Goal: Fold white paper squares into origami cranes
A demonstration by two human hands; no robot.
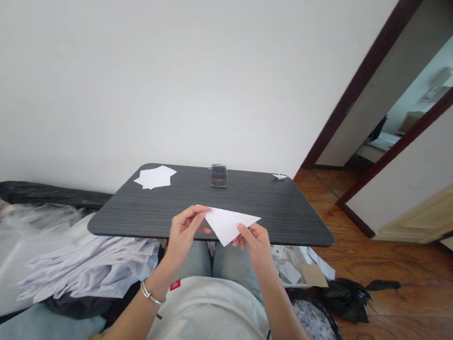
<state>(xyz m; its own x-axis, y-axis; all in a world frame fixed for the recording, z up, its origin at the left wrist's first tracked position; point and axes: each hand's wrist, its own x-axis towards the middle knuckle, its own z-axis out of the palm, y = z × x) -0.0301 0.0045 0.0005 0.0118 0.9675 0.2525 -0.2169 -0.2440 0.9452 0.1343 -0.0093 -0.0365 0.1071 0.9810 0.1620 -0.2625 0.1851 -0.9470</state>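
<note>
White paper triangle: the flat white triangular sheet of paper (228,224) is held at the middle of the table's near edge, one point facing the person; whether it touches the tabletop cannot be told.
Left hand: the left hand (183,226), a silver metal bangle (150,293) on its wrist, pinches the triangle's left corner between thumb and forefinger.
Right hand: the right hand (257,240) grasps the lower right side, thumb on top, other fingers partly hidden beneath.
Table: a dark grey wood-grain table (166,207) with rounded corners.
Far left corner: a loose stack of white paper sheets (155,178).
Far edge, middle: a small dark rectangular object (219,181), partly blurred.
Far right corner: a small white folded paper piece (279,176).
</note>
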